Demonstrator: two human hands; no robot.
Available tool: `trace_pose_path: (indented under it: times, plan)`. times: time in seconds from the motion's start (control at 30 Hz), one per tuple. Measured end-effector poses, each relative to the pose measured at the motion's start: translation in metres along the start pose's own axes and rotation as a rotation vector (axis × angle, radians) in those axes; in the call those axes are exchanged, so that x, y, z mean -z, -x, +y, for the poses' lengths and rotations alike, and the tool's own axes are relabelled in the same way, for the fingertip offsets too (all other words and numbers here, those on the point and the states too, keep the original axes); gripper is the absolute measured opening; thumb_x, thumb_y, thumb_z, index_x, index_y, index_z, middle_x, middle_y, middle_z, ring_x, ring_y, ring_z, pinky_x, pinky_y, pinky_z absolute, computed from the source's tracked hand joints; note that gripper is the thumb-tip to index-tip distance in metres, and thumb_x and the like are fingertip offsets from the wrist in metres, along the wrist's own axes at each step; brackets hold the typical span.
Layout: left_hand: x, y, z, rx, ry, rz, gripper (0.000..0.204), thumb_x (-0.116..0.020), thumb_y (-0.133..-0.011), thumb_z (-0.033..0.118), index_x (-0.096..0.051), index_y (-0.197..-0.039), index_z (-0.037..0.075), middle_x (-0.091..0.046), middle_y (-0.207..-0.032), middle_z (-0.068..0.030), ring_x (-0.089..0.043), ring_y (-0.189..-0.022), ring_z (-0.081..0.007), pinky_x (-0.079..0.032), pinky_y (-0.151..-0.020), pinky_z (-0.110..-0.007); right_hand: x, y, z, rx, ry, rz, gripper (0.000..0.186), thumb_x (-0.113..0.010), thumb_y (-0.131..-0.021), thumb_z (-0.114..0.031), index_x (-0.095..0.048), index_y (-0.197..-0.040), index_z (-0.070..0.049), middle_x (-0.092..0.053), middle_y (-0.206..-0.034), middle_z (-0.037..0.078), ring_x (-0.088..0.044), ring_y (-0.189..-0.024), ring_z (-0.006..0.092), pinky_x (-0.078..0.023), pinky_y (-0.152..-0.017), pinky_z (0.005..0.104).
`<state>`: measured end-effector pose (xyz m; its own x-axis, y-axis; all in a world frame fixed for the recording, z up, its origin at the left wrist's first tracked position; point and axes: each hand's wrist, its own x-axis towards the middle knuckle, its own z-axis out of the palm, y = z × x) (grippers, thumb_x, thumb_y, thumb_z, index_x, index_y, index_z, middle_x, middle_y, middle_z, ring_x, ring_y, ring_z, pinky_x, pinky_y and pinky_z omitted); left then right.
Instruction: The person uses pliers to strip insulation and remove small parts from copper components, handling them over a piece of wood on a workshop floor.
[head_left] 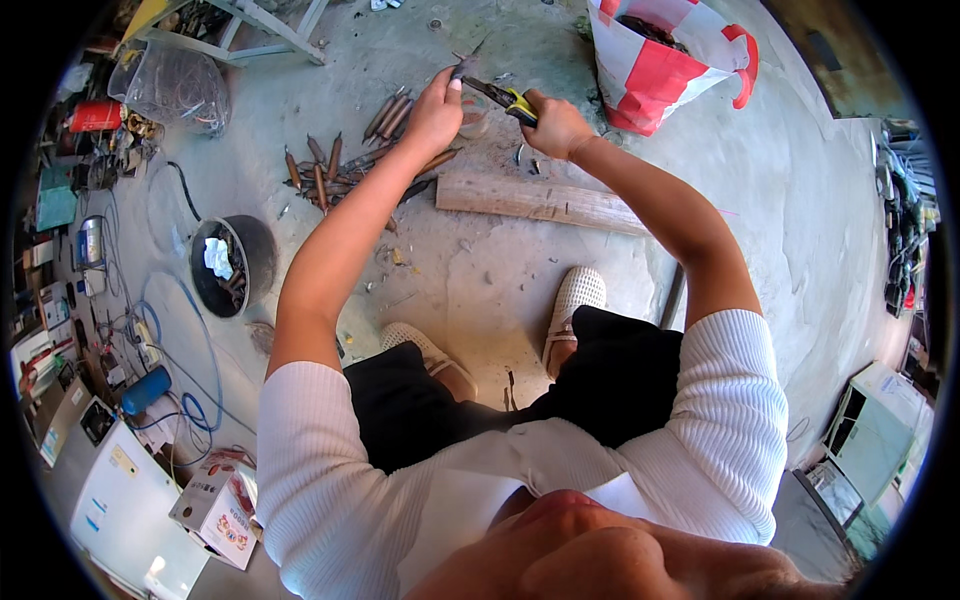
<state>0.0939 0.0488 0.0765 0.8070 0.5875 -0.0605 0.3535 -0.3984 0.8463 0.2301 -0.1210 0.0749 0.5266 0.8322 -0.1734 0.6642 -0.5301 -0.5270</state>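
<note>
My left hand (436, 115) is closed on a small dark pointed metal piece (466, 66), with the thumb along its side; its exact kind is unclear. My right hand (557, 127) grips pliers (512, 101) with yellow and black handles. The jaws of the pliers reach to the piece beside my left fingertips; whether they bite on it I cannot tell. Below and left of my left hand lies a pile of copper-brown, spindle-shaped tubes (320, 185), partly hidden by my left forearm. A wooden plank (540, 202) lies on the floor beneath my right forearm.
A red and white bag (640, 75) with dark contents stands at the far right. To the left are a black bucket (262, 262) holding scraps, a clear plastic bag (185, 90), blue hoses (205, 335) and a carton (218, 510). A metal frame (270, 30) stands far left.
</note>
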Motion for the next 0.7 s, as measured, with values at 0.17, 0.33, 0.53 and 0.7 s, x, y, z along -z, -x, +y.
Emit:
trace_pose_path:
  times: [0.17, 0.33, 0.53, 0.7]
  plan:
    - [0.003, 0.002, -0.008, 0.021, 0.120, -0.015, 0.042, -0.040, -0.102, 0.031, -0.044, -0.136, 0.007, -0.057, -0.099, -0.0056, -0.053, -0.092, -0.0165, -0.043, -0.086, -0.032, 0.006, -0.003, -0.003, -0.014, -0.029, -0.098, 0.040, -0.061, -0.077, -0.030, -0.060, -0.111, -0.007, -0.065, -0.102, 0.023, -0.062, -0.095, 0.0400, -0.049, -0.085, 0.0440]
    - [0.014, 0.001, -0.019, 0.167, 0.310, -0.105, 0.042, -0.040, -0.102, 0.030, -0.043, -0.139, 0.009, -0.055, -0.099, -0.0036, -0.051, -0.094, -0.0157, -0.042, -0.088, -0.031, 0.006, -0.006, -0.006, -0.042, -0.235, -0.331, 0.052, -0.064, -0.078, -0.037, -0.059, -0.117, -0.002, -0.064, -0.106, 0.024, -0.061, -0.101, 0.0375, -0.046, -0.088, 0.0415]
    - [0.025, -0.003, -0.012, 0.252, 0.482, -0.280, 0.031, -0.039, -0.103, 0.027, -0.048, -0.124, 0.007, -0.045, -0.081, 0.0026, -0.039, -0.069, -0.0082, -0.037, -0.067, -0.025, 0.011, 0.001, -0.016, -0.077, -0.186, -0.273, 0.054, -0.065, -0.078, -0.038, -0.059, -0.117, -0.002, -0.065, -0.105, 0.022, -0.061, -0.100, 0.0360, -0.045, -0.087, 0.0390]
    - [0.021, -0.004, -0.011, 0.287, 0.521, -0.209, 0.023, -0.038, -0.103, 0.025, -0.049, -0.116, 0.009, -0.041, -0.077, 0.0044, -0.031, -0.063, -0.0072, -0.030, -0.062, -0.024, 0.009, 0.002, -0.007, -0.101, -0.284, -0.390, 0.050, -0.066, -0.078, -0.037, -0.061, -0.113, -0.002, -0.066, -0.096, 0.015, -0.063, -0.089, 0.0281, -0.048, -0.077, 0.0366]
